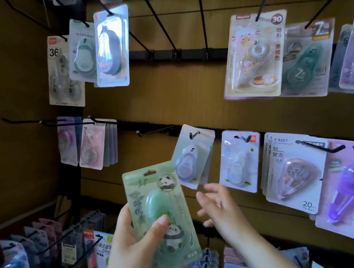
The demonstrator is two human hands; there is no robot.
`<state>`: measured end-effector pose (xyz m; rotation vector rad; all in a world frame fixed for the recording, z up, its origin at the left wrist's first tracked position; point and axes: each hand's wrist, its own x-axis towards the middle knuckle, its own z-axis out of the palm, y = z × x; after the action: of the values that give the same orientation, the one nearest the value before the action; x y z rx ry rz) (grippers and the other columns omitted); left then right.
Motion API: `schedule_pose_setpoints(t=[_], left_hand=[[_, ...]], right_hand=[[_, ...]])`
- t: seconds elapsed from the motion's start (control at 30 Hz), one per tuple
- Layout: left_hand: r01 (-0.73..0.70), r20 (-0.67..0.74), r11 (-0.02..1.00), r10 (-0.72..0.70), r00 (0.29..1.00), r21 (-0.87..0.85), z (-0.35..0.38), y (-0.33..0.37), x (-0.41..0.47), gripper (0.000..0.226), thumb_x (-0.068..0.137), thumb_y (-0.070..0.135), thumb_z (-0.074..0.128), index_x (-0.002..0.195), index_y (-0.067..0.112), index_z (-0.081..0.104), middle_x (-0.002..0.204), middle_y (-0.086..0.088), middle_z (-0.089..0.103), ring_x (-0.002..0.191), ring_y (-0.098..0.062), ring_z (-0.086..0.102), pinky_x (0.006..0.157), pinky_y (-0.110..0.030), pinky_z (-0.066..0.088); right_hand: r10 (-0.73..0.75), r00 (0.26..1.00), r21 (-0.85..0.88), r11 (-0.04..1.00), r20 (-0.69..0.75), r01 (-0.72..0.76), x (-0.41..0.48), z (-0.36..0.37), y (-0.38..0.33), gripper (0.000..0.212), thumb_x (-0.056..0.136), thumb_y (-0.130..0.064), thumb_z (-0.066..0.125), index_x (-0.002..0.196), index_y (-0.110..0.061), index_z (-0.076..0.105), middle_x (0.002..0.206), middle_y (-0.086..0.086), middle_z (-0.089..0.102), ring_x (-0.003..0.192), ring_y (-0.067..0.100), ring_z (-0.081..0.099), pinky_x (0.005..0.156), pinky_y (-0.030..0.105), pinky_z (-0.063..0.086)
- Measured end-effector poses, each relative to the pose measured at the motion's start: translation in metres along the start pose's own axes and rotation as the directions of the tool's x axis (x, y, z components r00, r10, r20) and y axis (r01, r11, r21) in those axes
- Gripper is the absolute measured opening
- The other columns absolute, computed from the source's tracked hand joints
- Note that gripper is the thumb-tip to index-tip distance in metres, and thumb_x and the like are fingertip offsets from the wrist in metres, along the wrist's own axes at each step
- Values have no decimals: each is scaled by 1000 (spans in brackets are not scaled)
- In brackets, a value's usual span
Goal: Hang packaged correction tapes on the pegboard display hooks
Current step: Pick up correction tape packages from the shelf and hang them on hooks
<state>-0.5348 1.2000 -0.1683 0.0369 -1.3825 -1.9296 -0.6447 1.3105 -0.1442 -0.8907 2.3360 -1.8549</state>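
Green correction tape pack (162, 219): pale green card printed with black-and-white pandas, dark green characters and bamboo leaves, orange hang tab. Tilted pack (193, 156): light blue card, white-and-lilac dispenser; cat pack (255, 56): cream and pink, red round "30" badge; purple pack (347, 188): lilac card, translucent violet dispenser. Pegboard (188, 91): brown wood tone, black hooks (157, 17) and rails.

Your left hand (135, 233) is raised, thumb across the front, fingers curled behind in a grip. Your right hand (220, 206) is raised, open, fingers spread.
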Motion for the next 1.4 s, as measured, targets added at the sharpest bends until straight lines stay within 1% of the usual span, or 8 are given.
schedule_pose_setpoints(t=[0.1, 0.27, 0.53, 0.63, 0.83, 1.03, 1.17, 1.4], left_hand=[[-37, 55, 999, 35, 998, 23, 9, 6, 1, 40, 57, 11, 71, 91, 27, 59, 82, -4, 74, 76, -25, 70, 68, -44, 58], [-126, 72, 991, 123, 990, 48, 27, 22, 7, 28, 71, 7, 67, 90, 26, 60, 80, 0, 74, 69, -17, 71, 59, -34, 59], [-331, 100, 942, 326, 940, 44, 60, 57, 34, 27, 62, 45, 52, 84, 31, 59, 73, 21, 72, 70, 5, 67, 55, -10, 53], [-390, 119, 915, 378, 918, 103, 73, 67, 54, 20, 89, 33, 40, 79, 36, 57, 71, 18, 67, 70, 17, 59, 56, 1, 43], [-383, 314, 877, 291, 904, 290, 91, 55, 86, 28, 94, 31, 36, 79, 31, 60, 81, 10, 66, 89, -11, 60, 76, -17, 43], [-403, 357, 855, 283, 890, 327, 85, 48, 88, 18, 91, 28, 45, 81, 28, 60, 74, 5, 64, 79, -28, 56, 63, -23, 42], [-389, 373, 859, 259, 891, 333, 82, 48, 91, 17, 90, 27, 48, 80, 28, 61, 68, 8, 63, 68, -18, 53, 63, -23, 44], [-438, 423, 828, 276, 863, 352, 80, 46, 94, 15, 90, 31, 48, 79, 31, 58, 73, 10, 63, 51, 8, 51, 46, -4, 38]], right_hand=[[-35, 979, 160, 987, 200, 2, -15, -5, -11, 32, 83, -43, 56, 95, -14, 63, 86, 4, 69, 79, 17, 63, 75, 34, 51], [-105, 978, 115, 990, 178, 85, -27, -16, -32, 25, 89, -20, 52, 71, -22, 69, 74, 2, 72, 76, 15, 65, 79, 38, 53], [-314, 936, 35, 946, -159, 323, -27, -42, -81, 32, 90, -22, 51, 63, -28, 68, 62, -9, 70, 64, 7, 62, 65, 27, 49], [-396, 889, -35, 916, -230, 399, -17, -58, -111, 30, 90, -22, 50, 64, -21, 64, 58, -5, 65, 62, 15, 58, 62, 35, 48], [-489, 813, -168, 872, -316, 460, 23, -80, -166, 32, 93, -18, 44, 65, -20, 59, 85, 19, 67, 86, 38, 63, 71, 48, 53], [-509, 802, -257, 858, -314, 444, 47, -77, -211, 30, 96, -18, 37, 71, -19, 55, 101, 13, 66, 88, 31, 65, 50, 31, 57], [-539, 774, -259, 841, -333, 475, 59, -71, -236, 25, 96, -16, 37, 80, -15, 56, 85, 2, 58, 66, 18, 60, 36, 20, 51], [-452, 800, -153, 891, -394, 428, 68, -63, -243, 20, 94, -12, 37, 99, -14, 56, 113, 11, 59, 65, 21, 58, 31, 19, 48]])
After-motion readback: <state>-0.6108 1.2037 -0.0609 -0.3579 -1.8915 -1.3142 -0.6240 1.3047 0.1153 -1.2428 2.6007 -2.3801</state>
